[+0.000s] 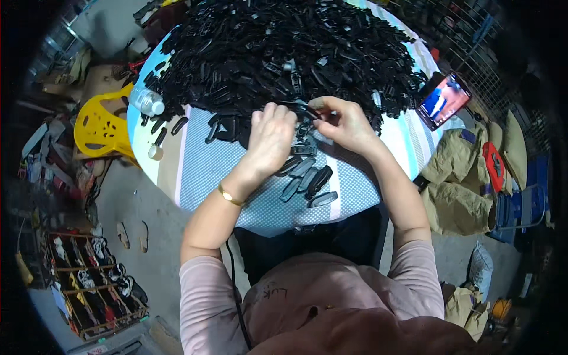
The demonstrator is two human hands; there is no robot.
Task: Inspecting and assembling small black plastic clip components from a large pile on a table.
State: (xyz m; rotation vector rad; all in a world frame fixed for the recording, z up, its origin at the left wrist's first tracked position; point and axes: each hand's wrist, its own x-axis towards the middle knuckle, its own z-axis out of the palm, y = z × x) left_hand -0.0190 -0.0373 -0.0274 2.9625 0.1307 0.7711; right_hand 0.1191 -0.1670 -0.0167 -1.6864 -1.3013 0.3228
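Observation:
A big heap of small black plastic pieces point(266, 53), long and slightly curved, covers the far part of the round table. My left hand point(272, 136) is at the heap's near edge, back upward and fingers curled; whatever lies in its grip is hidden. Just to its right, my right hand point(349, 125) pinches a slim black plastic piece point(310, 110) between thumb and fingers, its end pointing toward the left hand. Below the hands, several separate dark grey and black pieces point(307, 177) lie on the patterned tablecloth point(213, 183).
A clear plastic bottle point(146, 102) lies on the table's left side, with a small round cap-like item point(155, 152) nearby. At the right edge leans a lit phone point(444, 102). A yellow plastic stool point(100, 124) stands left; brown sacks point(458, 204) sit right. A shoe rack point(94, 281) is lower left.

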